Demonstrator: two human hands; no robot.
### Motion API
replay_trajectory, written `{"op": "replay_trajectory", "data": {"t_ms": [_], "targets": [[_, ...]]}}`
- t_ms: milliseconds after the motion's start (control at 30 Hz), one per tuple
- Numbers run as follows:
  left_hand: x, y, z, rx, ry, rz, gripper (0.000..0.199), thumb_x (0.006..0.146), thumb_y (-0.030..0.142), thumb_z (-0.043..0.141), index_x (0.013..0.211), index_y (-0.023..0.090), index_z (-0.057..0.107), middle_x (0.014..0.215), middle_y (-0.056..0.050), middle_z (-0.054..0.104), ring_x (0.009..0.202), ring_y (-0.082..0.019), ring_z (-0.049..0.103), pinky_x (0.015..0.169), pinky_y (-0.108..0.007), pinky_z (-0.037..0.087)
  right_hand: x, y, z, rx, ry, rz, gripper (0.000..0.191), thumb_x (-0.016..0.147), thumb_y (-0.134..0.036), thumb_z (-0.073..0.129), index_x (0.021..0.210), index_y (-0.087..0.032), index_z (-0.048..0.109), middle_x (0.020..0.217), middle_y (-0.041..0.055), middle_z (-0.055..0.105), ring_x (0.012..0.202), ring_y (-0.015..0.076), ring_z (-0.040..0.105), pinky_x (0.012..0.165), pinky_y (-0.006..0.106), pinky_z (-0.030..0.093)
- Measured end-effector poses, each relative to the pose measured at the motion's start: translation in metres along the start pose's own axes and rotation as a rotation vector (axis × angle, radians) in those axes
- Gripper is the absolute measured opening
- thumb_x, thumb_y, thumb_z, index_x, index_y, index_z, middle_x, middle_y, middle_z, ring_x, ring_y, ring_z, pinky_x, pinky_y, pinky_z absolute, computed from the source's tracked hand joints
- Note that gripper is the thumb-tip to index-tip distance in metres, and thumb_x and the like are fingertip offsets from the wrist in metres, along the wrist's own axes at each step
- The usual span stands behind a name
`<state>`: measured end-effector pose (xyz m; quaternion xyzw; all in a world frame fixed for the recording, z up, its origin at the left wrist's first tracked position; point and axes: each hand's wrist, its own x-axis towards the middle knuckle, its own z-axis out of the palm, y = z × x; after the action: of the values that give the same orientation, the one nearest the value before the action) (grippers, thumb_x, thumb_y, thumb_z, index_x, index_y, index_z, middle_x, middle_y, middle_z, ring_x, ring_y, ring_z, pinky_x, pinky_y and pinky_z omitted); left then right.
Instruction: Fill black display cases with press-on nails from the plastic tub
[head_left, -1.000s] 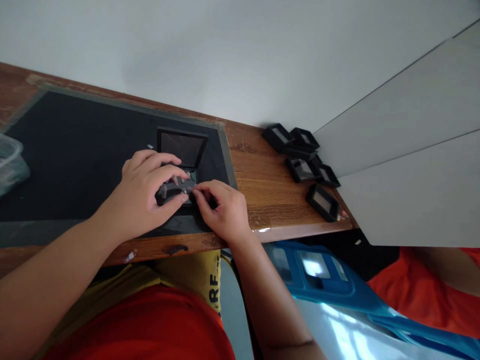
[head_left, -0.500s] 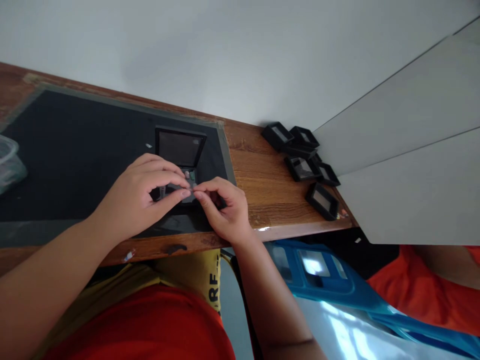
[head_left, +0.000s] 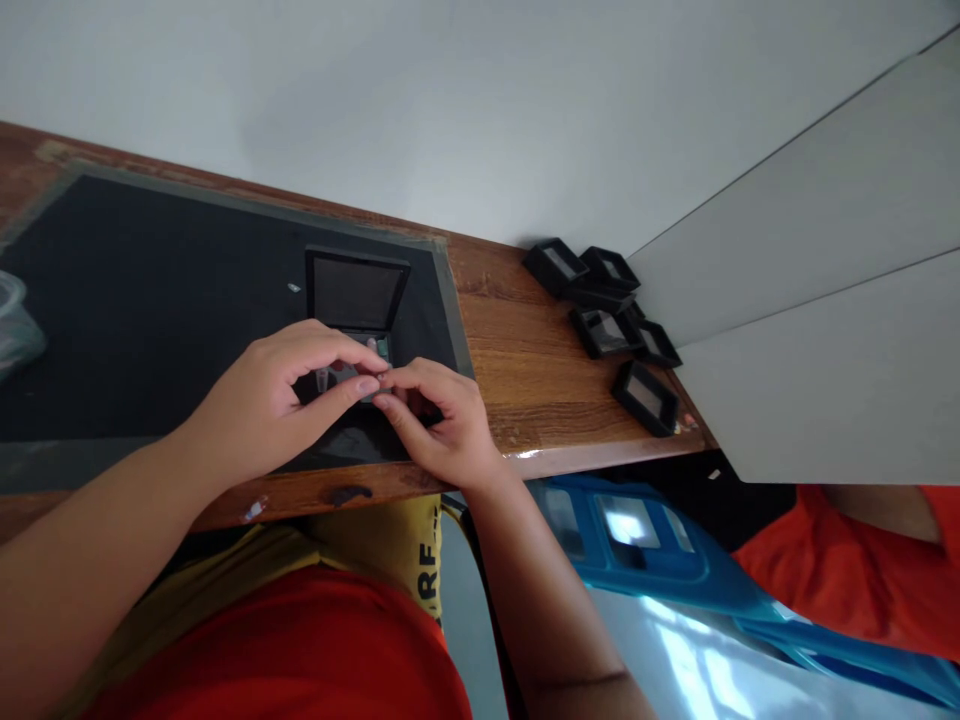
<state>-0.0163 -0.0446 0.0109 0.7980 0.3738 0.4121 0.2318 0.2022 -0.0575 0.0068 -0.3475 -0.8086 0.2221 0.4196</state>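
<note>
A small open black case (head_left: 358,292) lies on the black mat (head_left: 150,290), its lid with a clear window tilted back. My left hand (head_left: 277,405) and my right hand (head_left: 439,420) meet over the case's lower half, thumbs and forefingers pinching a tiny part where the fingertips touch. Small grey and green pieces show inside the case between my fingers; most of the case's base is hidden by my hands.
Several closed black cases (head_left: 604,310) lie on the wooden table (head_left: 525,370) at the right, against a white panel (head_left: 825,330). A clear plastic container (head_left: 15,330) sits at the left edge. A blue plastic stool (head_left: 637,540) stands below the table.
Both hands have drawn closer together above the case, fingertips now touching. The view has shifted slightly; the case stays in place.
</note>
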Motion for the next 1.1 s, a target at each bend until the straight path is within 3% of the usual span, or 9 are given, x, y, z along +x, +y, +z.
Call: {"op": "replay_trajectory", "data": {"t_ms": [200, 333, 433, 533, 700, 800, 967, 1100], "targets": [[-0.001, -0.003, 0.002, 0.016, -0.002, 0.08, 0.023, 0.102, 0.029, 0.064, 0.122, 0.026, 0.074, 0.112, -0.004, 0.079, 0.102, -0.02, 0.072, 0.092, -0.035, 0.058, -0.001, 0.001, 0.001, -0.005, -0.01, 0.032, 0.009, 0.1, -0.025, 0.067, 0.102, -0.021, 0.074, 0.077, -0.0009, 0.065, 0.065, 0.0108, 0.056, 0.065, 0.026, 0.05], [0.002, -0.004, 0.003, 0.081, 0.02, 0.237, 0.022, 0.101, 0.02, 0.064, 0.12, 0.024, 0.075, 0.108, -0.005, 0.078, 0.102, -0.02, 0.071, 0.094, -0.037, 0.056, -0.001, 0.001, 0.001, 0.01, -0.032, 0.0, 0.007, 0.1, -0.022, 0.066, 0.102, -0.019, 0.072, 0.076, -0.0019, 0.064, 0.065, 0.01, 0.055, 0.065, 0.025, 0.049], [0.004, -0.003, 0.002, 0.108, 0.083, 0.268, 0.018, 0.099, 0.018, 0.066, 0.113, 0.024, 0.075, 0.102, -0.003, 0.078, 0.098, -0.02, 0.071, 0.092, -0.037, 0.056, -0.001, 0.001, 0.001, 0.013, -0.037, -0.015, 0.011, 0.099, -0.022, 0.068, 0.109, -0.019, 0.072, 0.077, -0.0022, 0.064, 0.066, 0.01, 0.054, 0.066, 0.025, 0.049], [0.003, -0.001, -0.001, 0.107, 0.135, 0.21, 0.011, 0.098, 0.02, 0.067, 0.104, 0.025, 0.074, 0.1, -0.002, 0.078, 0.095, -0.019, 0.072, 0.092, -0.036, 0.056, -0.002, 0.002, 0.001, -0.014, -0.008, 0.028, 0.018, 0.099, -0.024, 0.067, 0.116, -0.02, 0.073, 0.079, -0.0016, 0.067, 0.066, 0.0104, 0.056, 0.066, 0.026, 0.049], [0.002, 0.0, -0.005, 0.128, 0.152, -0.163, 0.016, 0.1, 0.035, 0.064, 0.105, 0.029, 0.077, 0.097, 0.001, 0.079, 0.087, -0.018, 0.073, 0.076, -0.032, 0.058, -0.001, 0.004, 0.0, -0.155, 0.081, 0.179, 0.012, 0.098, -0.024, 0.066, 0.105, -0.022, 0.076, 0.079, 0.0, 0.069, 0.071, 0.013, 0.061, 0.069, 0.028, 0.05], [0.002, 0.0, -0.006, 0.135, 0.141, -0.273, 0.018, 0.099, 0.039, 0.063, 0.102, 0.03, 0.079, 0.09, 0.003, 0.081, 0.079, -0.017, 0.072, 0.065, -0.028, 0.054, 0.002, 0.005, -0.001, -0.209, 0.076, 0.253, 0.012, 0.096, -0.023, 0.067, 0.105, -0.021, 0.075, 0.084, 0.0015, 0.07, 0.077, 0.0151, 0.063, 0.072, 0.029, 0.05], [0.001, -0.004, -0.007, 0.143, 0.081, -0.285, 0.019, 0.097, 0.04, 0.065, 0.098, 0.029, 0.08, 0.09, 0.002, 0.083, 0.073, -0.016, 0.073, 0.049, -0.025, 0.046, 0.003, 0.006, -0.002, -0.258, 0.011, 0.271, 0.016, 0.096, -0.023, 0.067, 0.11, -0.02, 0.074, 0.098, 0.005, 0.072, 0.087, 0.0173, 0.065, 0.078, 0.031, 0.05], [-0.001, -0.01, -0.005, 0.213, -0.013, -0.122, 0.022, 0.095, 0.043, 0.065, 0.093, 0.029, 0.081, 0.094, -0.003, 0.081, 0.082, -0.022, 0.075, 0.066, -0.033, 0.057, 0.002, 0.007, -0.002, -0.235, -0.008, 0.274, 0.017, 0.096, -0.023, 0.068, 0.11, -0.018, 0.076, 0.098, 0.006, 0.072, 0.088, 0.0173, 0.066, 0.08, 0.031, 0.05]]}}
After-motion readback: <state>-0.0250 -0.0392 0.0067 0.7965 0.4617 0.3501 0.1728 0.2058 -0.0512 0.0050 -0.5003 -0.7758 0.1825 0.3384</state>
